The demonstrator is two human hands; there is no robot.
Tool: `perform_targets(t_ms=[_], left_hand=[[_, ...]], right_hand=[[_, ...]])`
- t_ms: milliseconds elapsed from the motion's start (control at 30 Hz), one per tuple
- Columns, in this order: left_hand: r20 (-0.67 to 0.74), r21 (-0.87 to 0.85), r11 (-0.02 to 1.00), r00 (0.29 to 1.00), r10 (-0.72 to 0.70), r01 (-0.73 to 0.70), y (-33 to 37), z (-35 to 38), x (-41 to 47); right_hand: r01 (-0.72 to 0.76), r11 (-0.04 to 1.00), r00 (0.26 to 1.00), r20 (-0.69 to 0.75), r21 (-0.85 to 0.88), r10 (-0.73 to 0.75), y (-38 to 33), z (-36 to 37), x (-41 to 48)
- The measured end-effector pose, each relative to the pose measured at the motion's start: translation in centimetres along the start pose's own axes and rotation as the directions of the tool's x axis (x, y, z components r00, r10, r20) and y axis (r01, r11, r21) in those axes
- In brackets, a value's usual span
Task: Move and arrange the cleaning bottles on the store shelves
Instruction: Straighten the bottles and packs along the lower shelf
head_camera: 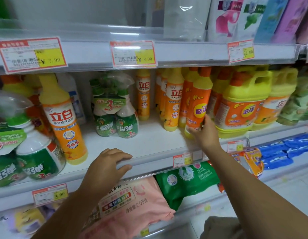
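My right hand [204, 133] grips the lower part of an orange and yellow detergent bottle [199, 102], which leans to the right on the middle shelf [149, 144]. My left hand [108, 164] rests on the front edge of that shelf and holds nothing, fingers curled over the rail. More orange-labelled bottles [174, 100] stand behind and left of the held one. A tall yellow-orange bottle [63, 118] stands at the left front. A wrapped pack of green spray bottles [115, 109] stands mid-shelf.
Large yellow jugs [239, 104] crowd the shelf right of the held bottle. Another green spray pack [20, 149] sits at the far left front. Bare shelf lies between the spray pack and the front rail. Pink [132, 204] and green [187, 180] detergent bags fill the shelf below.
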State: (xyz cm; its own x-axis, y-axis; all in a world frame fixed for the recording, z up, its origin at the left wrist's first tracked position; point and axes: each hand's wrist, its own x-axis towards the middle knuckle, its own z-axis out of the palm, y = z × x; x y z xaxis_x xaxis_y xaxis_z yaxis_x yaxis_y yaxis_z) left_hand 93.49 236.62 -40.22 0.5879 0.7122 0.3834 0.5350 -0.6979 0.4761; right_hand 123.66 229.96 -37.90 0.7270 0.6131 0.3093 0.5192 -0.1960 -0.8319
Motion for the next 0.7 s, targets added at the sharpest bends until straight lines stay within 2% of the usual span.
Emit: perform_targets(t_ms=[400,467,567,633,700], left_hand=[[-0.023,-0.028,0.999,1.000,-0.015,0.015,-0.7,-0.6,-0.5],[-0.027,-0.023,1.000,0.999,-0.019,0.018,-0.8,-1.0,-0.7],[-0.023,-0.017,1.000,0.999,-0.024,0.023,-1.0,-1.9,-1.3],[-0.019,-0.011,0.999,0.999,-0.039,0.039,-1.2,-2.8,-1.9],[-0.026,-0.001,0.998,0.998,-0.063,0.063,-1.6,-3.9,-2.7]], right_hand=[[-0.035,0.999,0.999,0.007,-0.007,0.035,0.4,0.0,-0.1],[-0.018,0.999,0.998,-0.057,0.049,0.020,0.0,0.1,-0.9],[0.057,0.998,0.970,-0.236,-0.025,-0.062,-1.8,0.8,-3.1],[0.157,0.987,0.972,-0.172,-0.040,-0.161,-3.8,2.1,-5.0],[0.254,0.967,0.967,0.000,-0.007,-0.254,-6.0,4.1,-6.7]])
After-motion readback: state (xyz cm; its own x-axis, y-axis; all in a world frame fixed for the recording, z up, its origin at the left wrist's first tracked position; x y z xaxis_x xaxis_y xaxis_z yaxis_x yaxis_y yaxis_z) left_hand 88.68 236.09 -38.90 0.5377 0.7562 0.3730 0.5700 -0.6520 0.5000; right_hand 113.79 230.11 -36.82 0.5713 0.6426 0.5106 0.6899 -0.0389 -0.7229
